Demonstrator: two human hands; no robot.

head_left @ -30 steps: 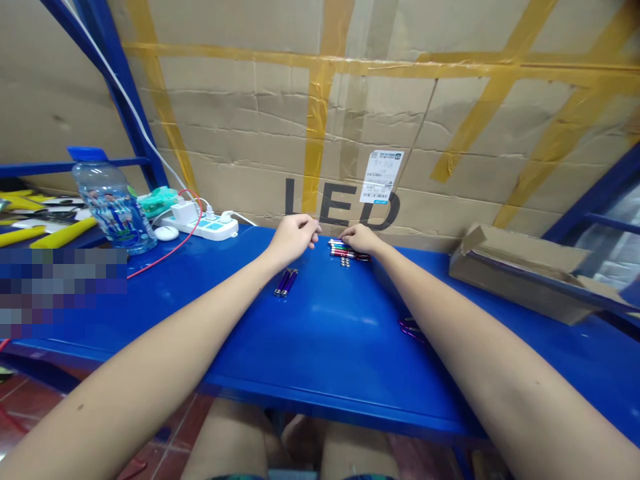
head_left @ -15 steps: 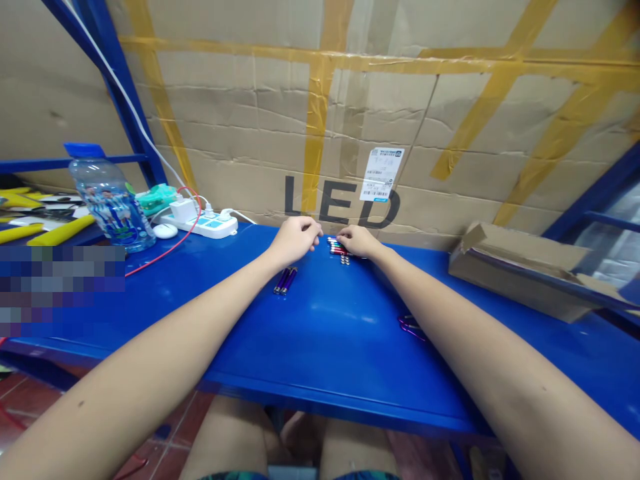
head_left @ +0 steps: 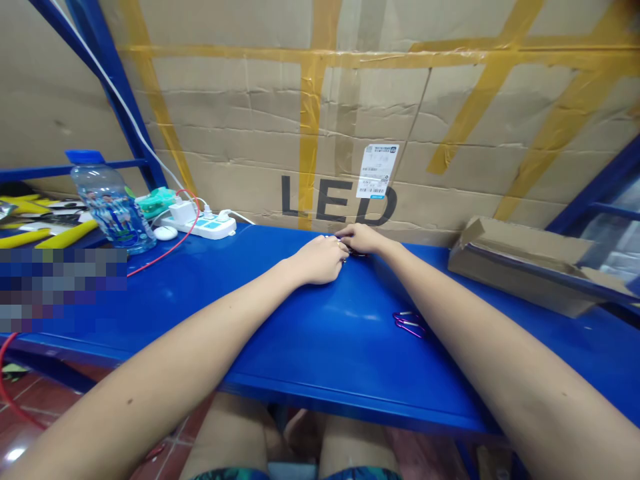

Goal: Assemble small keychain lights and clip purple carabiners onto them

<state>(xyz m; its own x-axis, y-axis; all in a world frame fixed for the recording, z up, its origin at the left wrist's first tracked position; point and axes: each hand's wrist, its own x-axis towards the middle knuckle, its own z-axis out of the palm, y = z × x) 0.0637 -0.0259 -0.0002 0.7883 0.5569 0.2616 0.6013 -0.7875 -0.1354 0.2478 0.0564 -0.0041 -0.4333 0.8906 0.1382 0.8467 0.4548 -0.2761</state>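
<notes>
My left hand (head_left: 323, 259) rests low over the blue table (head_left: 320, 353), its fingers curled around something hidden beneath them; small shiny bits show at the fingertips. Right beside it, my right hand (head_left: 361, 239) reaches in from the other side with bent fingers pressed down on the same spot. Small dark shiny pieces (head_left: 358, 253) peek out under the right palm; most of the group is covered by both hands. Purple carabiners (head_left: 410, 325) lie on the table near my right forearm.
A large cardboard box (head_left: 240, 133) marked LED stands along the back. An opened small carton (head_left: 520, 273) sits at right. To the left are a plastic bottle (head_left: 113, 203), a white power strip (head_left: 213, 227) and a red cable (head_left: 173, 250).
My left hand has moved right and toward me, closing in on my right hand. The small colored tubes and metal pieces there are now mostly covered; the two purple tubes are out of sight.
</notes>
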